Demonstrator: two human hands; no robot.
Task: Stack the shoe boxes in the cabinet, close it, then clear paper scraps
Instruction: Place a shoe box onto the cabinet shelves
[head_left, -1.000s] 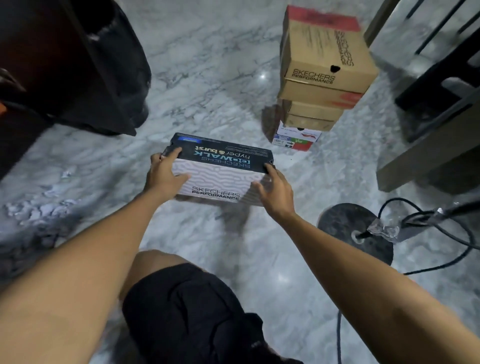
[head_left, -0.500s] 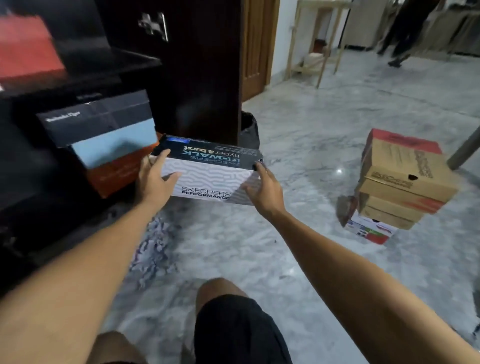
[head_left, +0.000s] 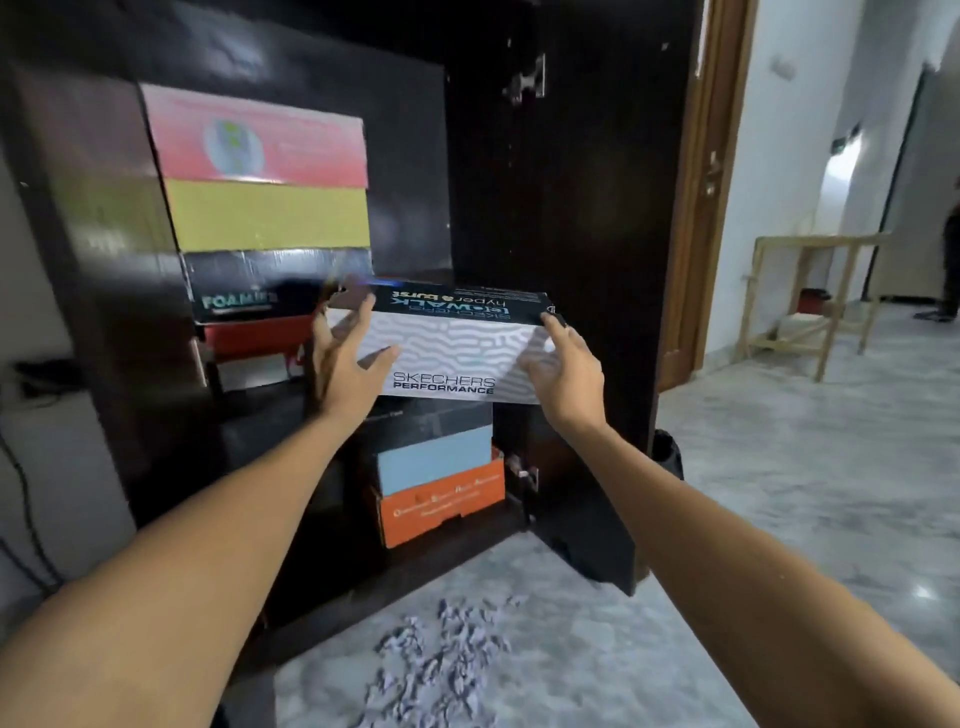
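Dim, motion-blurred view; daylight from right doorway; edges bowed.

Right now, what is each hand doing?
Left hand: holds the left end of the Skechers box, fingers spread.
Right hand: holds the box's right end, fingertips on the lid corner.

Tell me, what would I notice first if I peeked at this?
Two hands, left hand and right hand, hold a white Skechers box up at the dark cabinet. Left of it sits a red-and-yellow box, and paper scraps litter the floor below.
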